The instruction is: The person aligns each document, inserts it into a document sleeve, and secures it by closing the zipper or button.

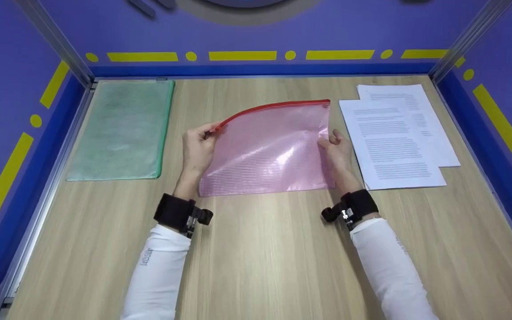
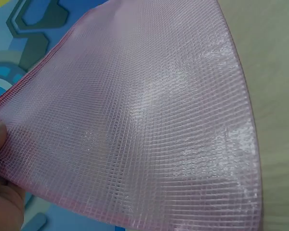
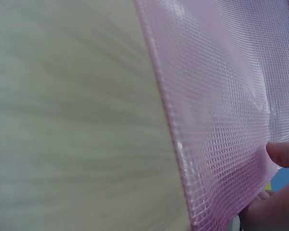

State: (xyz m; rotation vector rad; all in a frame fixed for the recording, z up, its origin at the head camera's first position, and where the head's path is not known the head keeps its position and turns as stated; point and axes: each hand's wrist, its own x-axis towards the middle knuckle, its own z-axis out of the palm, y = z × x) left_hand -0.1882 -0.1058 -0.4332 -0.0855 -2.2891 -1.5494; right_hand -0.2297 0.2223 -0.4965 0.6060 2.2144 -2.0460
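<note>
A pink translucent mesh zipper pouch (image 1: pixel 269 151) with a red zipper along its far edge is held between both hands. My left hand (image 1: pixel 199 149) pinches its far left corner by the end of the zipper, lifting that side. On the right edge, my right hand (image 1: pixel 338 151) grips the pouch with the thumb on top. The mesh grid of the pouch (image 2: pixel 135 110) fills most of the left wrist view, its surface tilted. In the right wrist view the right thumb (image 3: pixel 283 154) presses the pouch near its edge.
A green mesh zipper pouch (image 1: pixel 120 133) lies flat at the left of the wooden table (image 1: pixel 256 266). Two overlapping stacks of printed paper (image 1: pixel 394 146) lie at the right, close to my right hand. Blue panels (image 1: pixel 256 40) wall the table at the back and sides.
</note>
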